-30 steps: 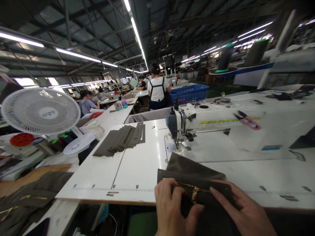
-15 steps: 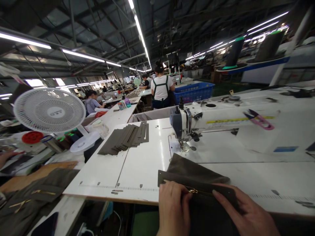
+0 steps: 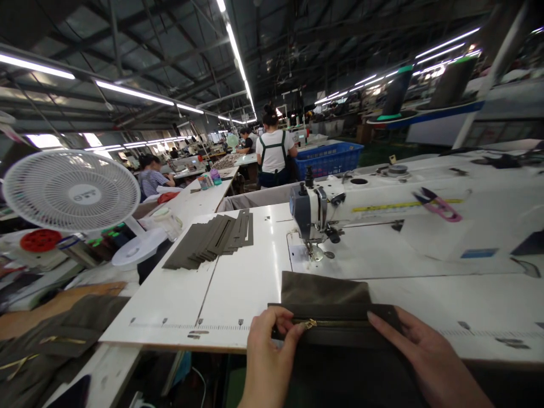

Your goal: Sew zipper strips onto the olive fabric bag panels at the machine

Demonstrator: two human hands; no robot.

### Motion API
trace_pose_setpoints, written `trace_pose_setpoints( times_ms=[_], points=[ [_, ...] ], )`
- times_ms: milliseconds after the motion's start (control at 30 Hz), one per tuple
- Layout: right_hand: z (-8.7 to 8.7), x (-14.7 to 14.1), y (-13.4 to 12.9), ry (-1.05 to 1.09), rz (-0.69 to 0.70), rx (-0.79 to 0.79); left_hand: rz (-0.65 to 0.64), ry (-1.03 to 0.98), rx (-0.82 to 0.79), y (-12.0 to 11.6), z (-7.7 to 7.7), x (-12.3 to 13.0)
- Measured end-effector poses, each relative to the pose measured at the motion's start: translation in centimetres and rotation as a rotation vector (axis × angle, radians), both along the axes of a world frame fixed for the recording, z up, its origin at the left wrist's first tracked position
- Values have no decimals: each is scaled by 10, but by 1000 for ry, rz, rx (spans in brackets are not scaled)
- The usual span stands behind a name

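A dark olive fabric piece [image 3: 325, 292] with a brass zipper [image 3: 340, 323] lies over the front edge of the white sewing table [image 3: 238, 300]. My left hand [image 3: 272, 345] pinches the fabric at the zipper's left end, beside the gold zipper pull [image 3: 311, 323]. My right hand [image 3: 419, 340] grips the fabric's right side, thumb on top near the zipper's right end. Just beyond the fabric stands the sewing machine head [image 3: 310, 212], its needle area above the table. A fanned stack of olive pieces [image 3: 208, 241] rests left of the machine.
At the left stand a white fan [image 3: 76, 192] and more olive fabric with gold zippers [image 3: 63, 334]. Pink-handled snips [image 3: 440, 205] lie on the machine arm. Beyond are a blue crate [image 3: 329, 158] and a person in a white shirt [image 3: 273, 150].
The zipper has swung from slanted to nearly level and looks stretched straighter. My left hand has moved left with its edge, and more of the zipper shows between my hands. The view has shifted slightly.
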State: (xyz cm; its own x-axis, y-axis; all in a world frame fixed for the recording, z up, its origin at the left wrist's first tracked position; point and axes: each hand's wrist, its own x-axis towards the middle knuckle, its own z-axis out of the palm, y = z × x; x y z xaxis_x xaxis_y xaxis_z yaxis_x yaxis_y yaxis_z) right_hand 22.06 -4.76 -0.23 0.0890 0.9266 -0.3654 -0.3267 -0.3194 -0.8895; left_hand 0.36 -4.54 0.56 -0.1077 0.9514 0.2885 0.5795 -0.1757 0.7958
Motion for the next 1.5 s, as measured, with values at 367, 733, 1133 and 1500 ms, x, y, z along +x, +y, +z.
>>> trace_pose_setpoints(
  times_ms=[367, 733, 1133, 1500],
  points=[
    [8, -7, -4, 73, -33, 57, -99, 225, 248, 0, 15, -11],
    [16, -7, -6, 120, 40, 111, -368, 386, 159, 0, 16, 11],
    [13, 1, -4, 12, 132, 94, -399, 251, -84, -3, 27, 10],
    [13, -7, -4, 28, 104, 78, -406, 257, -88, -3, 26, 12]
  ],
)
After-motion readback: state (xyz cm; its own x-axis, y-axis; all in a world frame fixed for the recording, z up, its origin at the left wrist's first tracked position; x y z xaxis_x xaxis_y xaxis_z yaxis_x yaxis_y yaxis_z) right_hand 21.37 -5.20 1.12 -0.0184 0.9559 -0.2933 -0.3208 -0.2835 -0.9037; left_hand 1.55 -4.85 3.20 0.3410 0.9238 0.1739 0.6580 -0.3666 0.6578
